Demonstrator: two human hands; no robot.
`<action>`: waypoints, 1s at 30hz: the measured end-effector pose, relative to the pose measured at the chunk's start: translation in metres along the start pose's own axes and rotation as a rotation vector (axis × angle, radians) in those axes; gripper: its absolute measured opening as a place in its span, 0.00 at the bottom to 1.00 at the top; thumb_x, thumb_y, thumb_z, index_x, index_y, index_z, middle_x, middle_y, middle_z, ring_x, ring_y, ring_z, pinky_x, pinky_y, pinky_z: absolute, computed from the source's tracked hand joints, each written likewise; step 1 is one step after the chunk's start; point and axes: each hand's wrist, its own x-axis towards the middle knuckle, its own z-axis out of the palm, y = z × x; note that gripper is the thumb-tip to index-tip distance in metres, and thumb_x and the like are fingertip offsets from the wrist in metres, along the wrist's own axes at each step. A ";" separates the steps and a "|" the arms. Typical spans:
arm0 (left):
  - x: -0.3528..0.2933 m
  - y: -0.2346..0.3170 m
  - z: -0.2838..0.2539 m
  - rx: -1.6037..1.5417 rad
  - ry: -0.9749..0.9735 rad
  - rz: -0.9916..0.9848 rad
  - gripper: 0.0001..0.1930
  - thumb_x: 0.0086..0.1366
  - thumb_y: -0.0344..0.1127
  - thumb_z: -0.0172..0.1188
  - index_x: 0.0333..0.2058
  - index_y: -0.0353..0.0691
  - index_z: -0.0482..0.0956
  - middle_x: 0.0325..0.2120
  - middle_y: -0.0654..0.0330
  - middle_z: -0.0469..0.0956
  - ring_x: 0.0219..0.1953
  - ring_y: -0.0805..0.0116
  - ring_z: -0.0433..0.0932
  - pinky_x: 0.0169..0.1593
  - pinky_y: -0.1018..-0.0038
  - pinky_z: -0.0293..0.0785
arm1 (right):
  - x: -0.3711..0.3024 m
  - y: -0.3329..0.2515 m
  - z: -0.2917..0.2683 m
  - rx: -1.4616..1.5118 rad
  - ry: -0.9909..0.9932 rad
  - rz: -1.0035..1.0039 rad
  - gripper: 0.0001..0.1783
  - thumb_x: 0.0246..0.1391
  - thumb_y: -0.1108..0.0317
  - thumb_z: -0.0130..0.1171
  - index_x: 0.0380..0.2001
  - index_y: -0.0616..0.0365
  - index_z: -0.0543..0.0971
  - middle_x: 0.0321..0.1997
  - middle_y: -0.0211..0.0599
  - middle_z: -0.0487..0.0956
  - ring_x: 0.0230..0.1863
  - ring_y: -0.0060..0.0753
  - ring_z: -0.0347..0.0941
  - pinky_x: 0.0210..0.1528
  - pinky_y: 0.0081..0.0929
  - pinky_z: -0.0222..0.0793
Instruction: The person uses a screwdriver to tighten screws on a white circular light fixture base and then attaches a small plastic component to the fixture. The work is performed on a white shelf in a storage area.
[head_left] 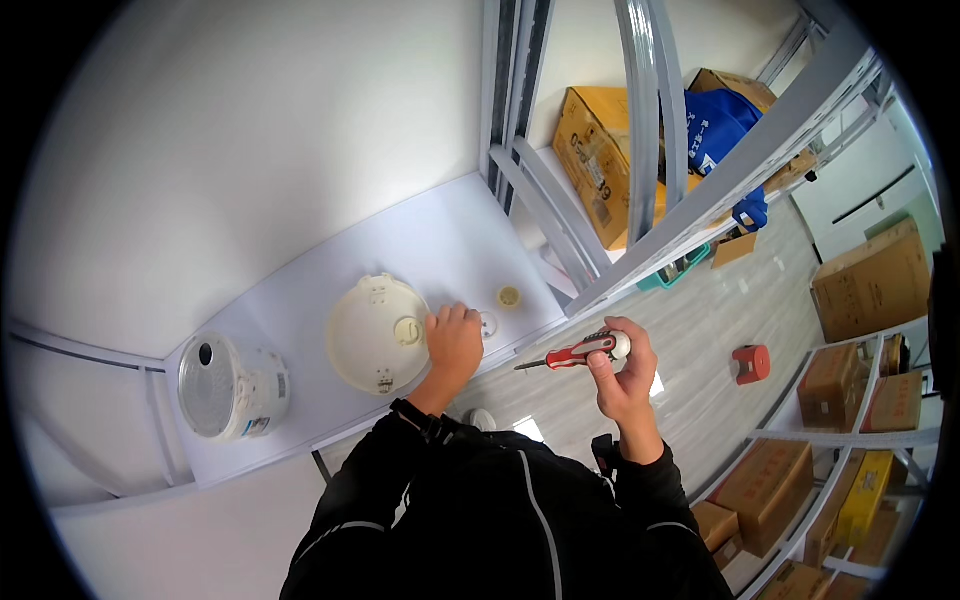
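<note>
Holding screwdriver (566,356), right hand (629,380); left hand (455,346), grip unclear, near round cover (364,338) and yellowish disc (509,297)

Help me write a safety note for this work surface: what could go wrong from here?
The right hand holds a screwdriver with its bare shaft pointing roughly toward the left hand; a slip might jab it. The small white round part lies beside the left hand, near the front edge of the white tabletop, so a nudge could perhaps send it to the floor.
</note>
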 end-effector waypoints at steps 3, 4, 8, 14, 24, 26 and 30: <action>-0.001 -0.003 -0.028 -0.152 0.027 -0.044 0.04 0.68 0.37 0.68 0.38 0.46 0.86 0.33 0.61 0.83 0.41 0.55 0.79 0.47 0.58 0.70 | 0.002 0.001 0.004 0.003 -0.003 -0.016 0.27 0.67 0.62 0.70 0.62 0.66 0.75 0.44 0.39 0.83 0.44 0.30 0.79 0.52 0.31 0.74; -0.002 -0.007 -0.037 -0.209 0.029 -0.062 0.04 0.69 0.36 0.67 0.40 0.45 0.85 0.33 0.59 0.84 0.40 0.52 0.80 0.46 0.56 0.72 | 0.004 0.000 0.006 0.014 -0.010 -0.021 0.27 0.67 0.62 0.70 0.61 0.66 0.75 0.43 0.39 0.83 0.44 0.30 0.79 0.52 0.30 0.74; -0.018 -0.030 -0.068 -0.404 0.034 -0.188 0.04 0.73 0.32 0.62 0.41 0.39 0.83 0.34 0.52 0.84 0.41 0.46 0.80 0.48 0.52 0.75 | 0.012 -0.004 0.020 0.039 -0.043 -0.075 0.26 0.67 0.63 0.70 0.61 0.66 0.75 0.42 0.38 0.83 0.43 0.30 0.79 0.51 0.29 0.74; -0.064 -0.071 -0.092 -0.376 0.137 -0.397 0.06 0.73 0.30 0.61 0.45 0.37 0.83 0.36 0.49 0.85 0.42 0.44 0.80 0.49 0.50 0.75 | 0.027 -0.007 0.055 0.134 -0.145 -0.146 0.25 0.65 0.67 0.71 0.60 0.66 0.77 0.39 0.40 0.87 0.41 0.32 0.83 0.49 0.30 0.77; -0.128 -0.122 -0.098 -0.242 0.144 -0.454 0.08 0.71 0.31 0.64 0.45 0.39 0.88 0.36 0.50 0.87 0.41 0.44 0.82 0.48 0.51 0.77 | 0.041 -0.029 0.132 0.244 -0.348 -0.225 0.24 0.62 0.68 0.74 0.57 0.67 0.78 0.39 0.42 0.89 0.41 0.34 0.86 0.48 0.31 0.79; -0.132 -0.128 -0.097 -0.237 0.137 -0.417 0.08 0.71 0.31 0.64 0.44 0.39 0.89 0.36 0.51 0.87 0.41 0.45 0.82 0.48 0.51 0.77 | 0.041 -0.030 0.145 0.262 -0.372 -0.232 0.25 0.62 0.67 0.75 0.57 0.67 0.78 0.39 0.43 0.89 0.40 0.35 0.86 0.47 0.31 0.79; -0.133 -0.136 -0.096 -0.225 0.078 -0.352 0.08 0.70 0.32 0.64 0.45 0.43 0.89 0.37 0.56 0.88 0.42 0.50 0.81 0.49 0.54 0.75 | 0.036 -0.033 0.162 0.256 -0.395 -0.246 0.26 0.61 0.66 0.76 0.57 0.66 0.79 0.40 0.44 0.88 0.38 0.38 0.86 0.45 0.31 0.80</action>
